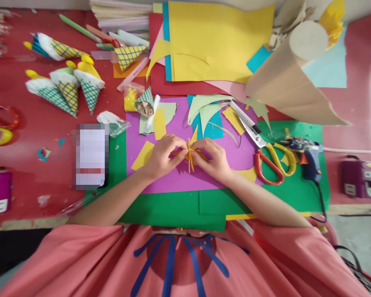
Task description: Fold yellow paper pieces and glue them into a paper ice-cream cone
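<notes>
Between my two hands is a small yellow paper piece with narrow strips pointing up and down. My left hand pinches it from the left, thumb and forefinger together. From the other side my right hand closes its fingertips on the same piece. Under the hands lies a purple sheet on green sheets. Yellow paper scraps are near my left wrist. Scissors with red and yellow handles rest right of my right hand, blades partly open.
A phone lies at left. Small patterned cones stand out at upper left. A large brown paper cone leans at upper right, beside yellow sheets. A glue gun with a cord is at right.
</notes>
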Available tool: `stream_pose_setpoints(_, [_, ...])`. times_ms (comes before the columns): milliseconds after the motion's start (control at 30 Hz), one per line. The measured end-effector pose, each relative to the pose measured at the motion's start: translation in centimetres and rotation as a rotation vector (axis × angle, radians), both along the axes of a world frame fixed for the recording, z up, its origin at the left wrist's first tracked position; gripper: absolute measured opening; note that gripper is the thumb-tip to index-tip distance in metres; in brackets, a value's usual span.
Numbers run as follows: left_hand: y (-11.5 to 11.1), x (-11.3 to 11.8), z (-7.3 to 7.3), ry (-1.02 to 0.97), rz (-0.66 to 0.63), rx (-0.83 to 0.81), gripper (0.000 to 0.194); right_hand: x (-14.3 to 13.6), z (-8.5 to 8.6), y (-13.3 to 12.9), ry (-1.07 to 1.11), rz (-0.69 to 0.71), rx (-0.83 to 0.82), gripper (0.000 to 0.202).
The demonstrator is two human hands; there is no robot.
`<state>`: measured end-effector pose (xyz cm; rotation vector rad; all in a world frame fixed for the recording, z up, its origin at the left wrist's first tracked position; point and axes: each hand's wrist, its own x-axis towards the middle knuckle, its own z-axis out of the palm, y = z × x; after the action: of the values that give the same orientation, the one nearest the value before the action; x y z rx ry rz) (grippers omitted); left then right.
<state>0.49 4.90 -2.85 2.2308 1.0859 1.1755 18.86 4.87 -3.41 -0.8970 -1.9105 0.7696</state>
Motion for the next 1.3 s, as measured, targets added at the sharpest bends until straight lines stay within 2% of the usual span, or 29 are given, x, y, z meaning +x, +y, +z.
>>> stream_pose_setpoints(133, [0.07, -0.09, -0.06, 0.039, -0.014, -0.025, 0.007, 0.10, -0.04, -0.01, 0.008, -0.018, 0.006, 0.003])
stream_pose_setpoints(267, [0.32, -0.19, -0.28, 0.093, -0.046, 0.024, 0.006, 0.25, -0.18, 0.09, -0.003, -0.031, 0.033, 0.003])
stream_pose_setpoints(433, [0.33, -0.26, -0.42, 0.118, -0.027, 0.055, 0.006, 0.26, -0.45, 0.38, -0.023, 0.009, -0.031, 0.005])
stream_pose_setpoints(767, [0.22, -0.29, -0.25, 0.101, -0.005, -0.153, 0.014, 0.41, -0.04, 0.29, -0.090, 0.014, -0.064, 0.011])
stream_pose_setpoints(933, [0.23, -0.31, 0.20, 0.014, -0.047, -0.325, 0.019, 0.47, -0.08, 0.44, -0.005, 0.078, -0.229, 0.017])
stream_pose_setpoints(1067, [0.25, -0.45, 0.25, -0.082, -0.103, -0.492, 0.024, 0.49, -0.17, 0.44, 0.115, 0.146, -0.454, 0.028])
stream_pose_setpoints(1167, [0.30, -0.57, 0.13, -0.120, -0.112, -0.551, 0.029, 0.40, -0.18, 0.39, 0.198, 0.175, -0.637, 0.031])
stream_pose_setpoints(1300, [0.30, -0.55, 0.21, -0.129, -0.111, -0.615, 0.030, 0.30, -0.15, 0.39, 0.183, 0.199, -0.643, 0.031])
